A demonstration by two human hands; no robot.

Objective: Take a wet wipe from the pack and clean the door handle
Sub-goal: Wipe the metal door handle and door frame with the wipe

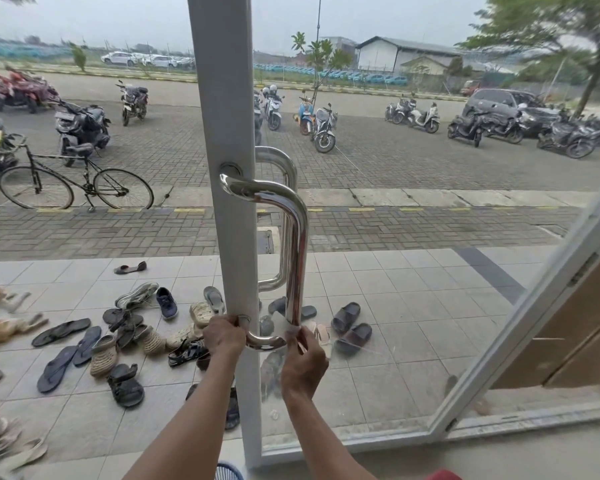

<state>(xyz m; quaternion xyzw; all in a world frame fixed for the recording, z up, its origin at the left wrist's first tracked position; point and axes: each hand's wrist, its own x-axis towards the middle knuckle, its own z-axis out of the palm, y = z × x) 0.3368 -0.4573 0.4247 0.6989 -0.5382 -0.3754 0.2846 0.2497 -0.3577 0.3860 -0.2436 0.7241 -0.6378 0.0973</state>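
A shiny steel door handle (297, 244) runs down the white door frame (229, 133), bending in at top and bottom. My left hand (224, 336) grips the handle's lower end where it meets the frame. My right hand (303, 365) pinches a thin, pale wet wipe (284, 322) against the handle's lower bend. A second handle (284, 188) shows behind the glass. No wipe pack is in view.
The glass door (413, 306) stands in front of me, its white bottom rail at floor level. Outside lie several sandals and shoes (125, 341) on a tiled porch. A bicycle (73, 181) and parked scooters stand beyond. A brown panel (575, 334) is at right.
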